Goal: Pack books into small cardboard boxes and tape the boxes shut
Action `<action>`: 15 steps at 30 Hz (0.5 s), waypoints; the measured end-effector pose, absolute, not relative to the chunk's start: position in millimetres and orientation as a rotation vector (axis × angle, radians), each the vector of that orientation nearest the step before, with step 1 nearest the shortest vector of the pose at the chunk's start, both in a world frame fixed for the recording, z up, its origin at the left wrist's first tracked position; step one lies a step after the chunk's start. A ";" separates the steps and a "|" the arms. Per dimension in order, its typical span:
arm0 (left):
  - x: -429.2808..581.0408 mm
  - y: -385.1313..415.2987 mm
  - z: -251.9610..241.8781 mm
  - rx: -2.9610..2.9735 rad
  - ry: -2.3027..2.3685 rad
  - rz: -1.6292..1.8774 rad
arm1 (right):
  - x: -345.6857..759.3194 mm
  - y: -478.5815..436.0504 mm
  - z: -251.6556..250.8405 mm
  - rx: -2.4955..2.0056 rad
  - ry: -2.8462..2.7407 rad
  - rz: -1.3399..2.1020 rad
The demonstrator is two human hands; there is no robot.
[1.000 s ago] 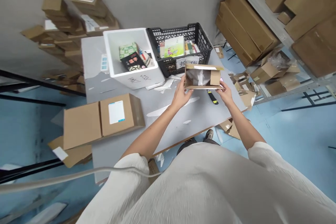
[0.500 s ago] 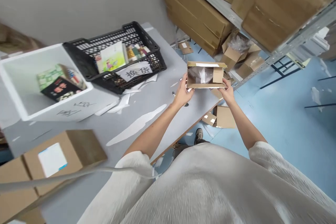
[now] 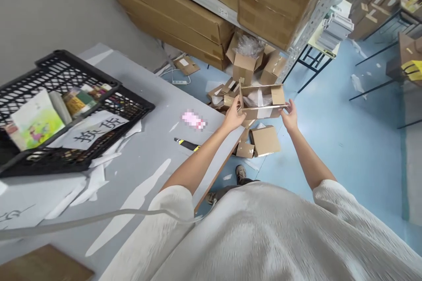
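I hold a small opened cardboard box (image 3: 262,101) out past the table's right edge, above the blue floor. My left hand (image 3: 234,116) grips its left end and my right hand (image 3: 290,115) supports its right end, fingers curled on the card. The box's open side faces me and shows crumpled clear plastic wrap inside. Below it on the floor lies a heap of discarded small boxes (image 3: 260,140).
The grey table (image 3: 158,109) carries a black crate (image 3: 70,114) of books with a paper sign, a yellow-black utility knife (image 3: 187,144) and paper scraps. Metal shelving (image 3: 231,13) with big cartons stands behind. Another carton (image 3: 42,265) sits at the near left corner.
I have turned to the right, carrying the box off the table and out over the floor pile. The white foam bin and left cartons have slid out of view.
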State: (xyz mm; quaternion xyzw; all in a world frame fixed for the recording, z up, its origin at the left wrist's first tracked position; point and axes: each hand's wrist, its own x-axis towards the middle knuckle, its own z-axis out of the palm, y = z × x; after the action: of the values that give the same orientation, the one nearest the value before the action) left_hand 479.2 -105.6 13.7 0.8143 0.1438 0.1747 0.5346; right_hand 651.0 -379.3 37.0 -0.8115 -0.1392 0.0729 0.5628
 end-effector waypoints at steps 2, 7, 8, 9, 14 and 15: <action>485.5 -111.5 10.6 1.926 0.362 0.380 | 652.6 -390.5 29.4 -1.948 -0.286 0.156; 475.6 -112.3 2.0 1.916 0.407 0.384 | 643.2 -384.2 7.4 -2.026 -0.338 0.201; 470.5 -109.9 -0.3 1.913 0.428 0.387 | 640.6 -377.0 3.9 -2.021 -0.362 0.232; 464.6 -106.8 -2.6 1.909 0.452 0.391 | 638.2 -368.3 0.8 -2.012 -0.386 0.265; 425.5 -87.0 -9.0 1.902 0.556 0.416 | 625.3 -313.4 -8.2 -1.952 -0.515 0.429; 415.9 -83.2 -9.5 1.900 0.579 0.419 | 621.9 -302.1 -9.2 -1.943 -0.541 0.461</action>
State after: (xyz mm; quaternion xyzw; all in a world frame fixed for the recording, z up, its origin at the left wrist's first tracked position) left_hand 415.9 -83.2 -9.5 0.7952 0.2421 0.1754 0.5275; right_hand 621.9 -302.1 -9.2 -0.8072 -0.2248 0.1915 0.5110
